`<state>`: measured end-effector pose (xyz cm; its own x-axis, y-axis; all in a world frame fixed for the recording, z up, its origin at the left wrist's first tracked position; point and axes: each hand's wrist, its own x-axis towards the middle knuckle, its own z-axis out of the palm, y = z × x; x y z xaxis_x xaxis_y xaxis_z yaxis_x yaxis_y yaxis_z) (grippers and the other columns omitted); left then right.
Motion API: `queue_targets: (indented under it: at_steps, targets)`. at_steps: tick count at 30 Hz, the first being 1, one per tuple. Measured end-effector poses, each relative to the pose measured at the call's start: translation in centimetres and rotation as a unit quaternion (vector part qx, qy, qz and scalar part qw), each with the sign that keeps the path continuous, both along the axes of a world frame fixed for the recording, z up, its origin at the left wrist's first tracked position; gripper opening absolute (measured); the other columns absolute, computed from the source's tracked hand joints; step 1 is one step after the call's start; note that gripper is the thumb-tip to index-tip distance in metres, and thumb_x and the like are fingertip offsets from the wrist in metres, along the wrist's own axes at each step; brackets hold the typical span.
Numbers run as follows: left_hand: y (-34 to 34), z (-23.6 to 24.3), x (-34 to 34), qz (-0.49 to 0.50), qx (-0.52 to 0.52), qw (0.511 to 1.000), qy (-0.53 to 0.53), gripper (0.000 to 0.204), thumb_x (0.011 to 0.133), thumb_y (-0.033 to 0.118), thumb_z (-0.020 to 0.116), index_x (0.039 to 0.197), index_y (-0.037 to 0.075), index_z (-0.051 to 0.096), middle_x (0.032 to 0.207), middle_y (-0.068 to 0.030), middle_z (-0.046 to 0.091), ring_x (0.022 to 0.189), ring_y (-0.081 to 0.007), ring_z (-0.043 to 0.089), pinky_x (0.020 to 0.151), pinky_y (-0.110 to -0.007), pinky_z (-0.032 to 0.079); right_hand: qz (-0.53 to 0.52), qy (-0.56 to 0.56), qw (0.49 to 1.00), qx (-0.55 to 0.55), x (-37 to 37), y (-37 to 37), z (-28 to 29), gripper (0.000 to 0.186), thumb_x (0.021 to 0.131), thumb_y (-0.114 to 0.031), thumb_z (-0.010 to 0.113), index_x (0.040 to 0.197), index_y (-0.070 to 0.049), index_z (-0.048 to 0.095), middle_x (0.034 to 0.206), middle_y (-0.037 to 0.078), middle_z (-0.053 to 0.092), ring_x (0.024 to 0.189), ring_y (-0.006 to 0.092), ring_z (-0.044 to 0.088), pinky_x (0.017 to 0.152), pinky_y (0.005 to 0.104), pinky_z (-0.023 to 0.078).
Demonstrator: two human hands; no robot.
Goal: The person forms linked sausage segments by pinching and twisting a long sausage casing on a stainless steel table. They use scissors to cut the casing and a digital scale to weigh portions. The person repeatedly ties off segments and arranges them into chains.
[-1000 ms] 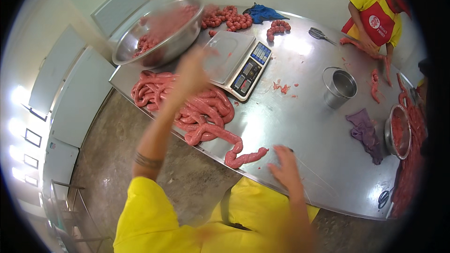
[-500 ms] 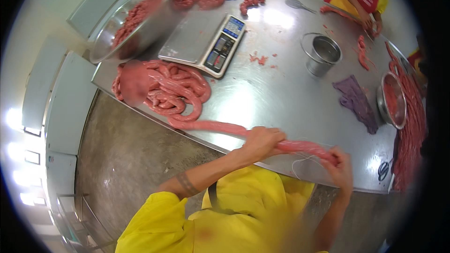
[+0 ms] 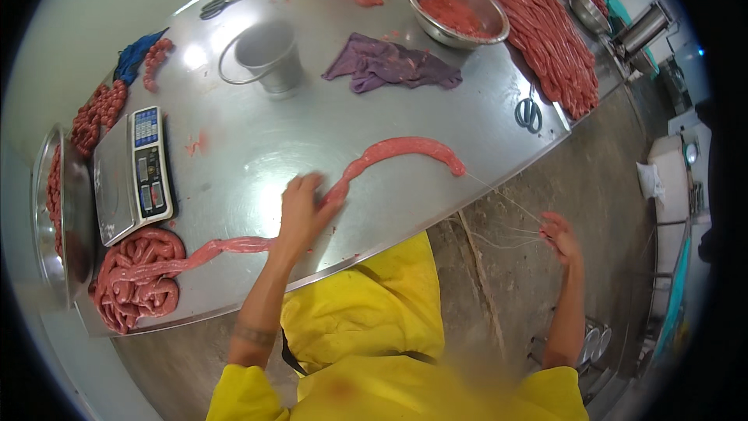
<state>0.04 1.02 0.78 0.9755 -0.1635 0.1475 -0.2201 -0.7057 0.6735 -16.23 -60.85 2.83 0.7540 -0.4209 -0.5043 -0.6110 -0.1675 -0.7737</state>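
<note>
A long pink sausage [image 3: 401,145] curves across the steel table, its tip tied with white string. My left hand [image 3: 302,214] lies palm down over the sausage, fingers stretched out, its thumb alongside the casing. Beyond the table's near edge, my right hand [image 3: 559,235] is closed on the white string [image 3: 505,196], which runs from the sausage tip, with further loose strands hanging beside it. On the left, the sausage leads back to a coiled pile of filled casing [image 3: 140,284].
Left stand a scale [image 3: 146,168] and a big meat bowl [image 3: 48,218]. Farther back are a metal bucket [image 3: 273,58], a purple cloth [image 3: 389,66], a steel bowl [image 3: 499,22], black-handled scissors [image 3: 528,114] and a heap of long sausages [image 3: 553,47]. The table edge [image 3: 436,226] runs before me.
The view has turned to the right. My right hand has let go of the sausage end and moved off the table, drawing the string out. My left hand has loosened from around the sausage.
</note>
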Motion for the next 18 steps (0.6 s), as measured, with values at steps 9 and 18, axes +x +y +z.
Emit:
queue_targets:
  at_steps: [9,18]
  targets:
    - [7.5,-0.2,-4.9,-0.002,0.211,0.964,0.161,0.052,0.084,0.055,0.08,0.087,0.005,0.065,0.081,-0.0183,0.07,0.078,-0.0411,0.069,0.071,-0.051,0.053,0.255,-0.255,0.877,-0.318,9.0,18.7,0.4,0.055,0.093,-0.028,0.078,0.141,-0.006,0.062,0.136,0.018,0.066,0.127,0.0313,0.063,0.108,0.0462,0.05]
    - [20.9,6.0,-9.1,-0.226,0.403,0.859,0.221,0.04,0.097,0.045,0.063,0.108,0.009,0.076,0.104,-0.0243,0.075,0.091,-0.0405,0.075,0.081,-0.056,0.058,0.296,-0.201,0.804,-0.475,19.5,29.6,-5.5,0.027,0.102,-0.027,0.061,0.121,-0.008,0.061,0.119,0.014,0.065,0.113,0.0367,0.065,0.092,0.053,0.054]
